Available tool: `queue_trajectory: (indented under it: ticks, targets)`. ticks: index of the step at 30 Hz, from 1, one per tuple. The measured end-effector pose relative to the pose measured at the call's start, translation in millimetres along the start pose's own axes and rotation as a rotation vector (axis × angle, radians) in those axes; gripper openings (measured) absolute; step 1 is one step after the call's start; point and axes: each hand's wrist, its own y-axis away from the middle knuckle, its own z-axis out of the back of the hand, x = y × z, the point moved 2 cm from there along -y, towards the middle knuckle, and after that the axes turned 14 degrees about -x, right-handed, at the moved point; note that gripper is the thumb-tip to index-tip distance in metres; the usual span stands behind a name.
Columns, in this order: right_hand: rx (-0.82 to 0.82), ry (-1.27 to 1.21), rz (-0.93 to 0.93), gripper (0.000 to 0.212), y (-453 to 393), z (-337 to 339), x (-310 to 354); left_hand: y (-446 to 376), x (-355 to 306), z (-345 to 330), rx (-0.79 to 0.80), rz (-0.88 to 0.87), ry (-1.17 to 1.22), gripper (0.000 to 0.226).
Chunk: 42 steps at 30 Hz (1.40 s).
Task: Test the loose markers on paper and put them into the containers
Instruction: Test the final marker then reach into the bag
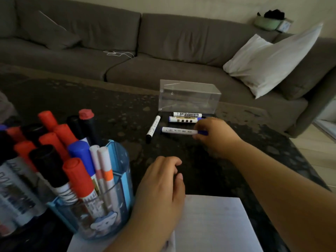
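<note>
Just beyond the paper (214,222), the right hand (216,135) is pinching a blue marker (179,130) near its cap end. Light, rigid and smooth, it's probably best gripped mid-barrel. The left hand (160,186) is resting loosely curled, holding nothing.

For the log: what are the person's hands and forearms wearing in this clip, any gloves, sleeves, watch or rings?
Nothing is worn that the head view shows. The left hand and right hand are bare, with no gloves and no rings visible. Both forearms are uncovered as far as the frame edge, with no sleeve cuff, watch or wristband in view. Fingernails look short and unpainted.
</note>
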Motion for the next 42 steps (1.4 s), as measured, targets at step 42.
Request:
queue_trajectory:
  ticks: [42]
  targets:
    - [0.043,-1.003,-0.61,0.022,163,40,44,5,-15,11,0.052,0.99,1.04,0.018]
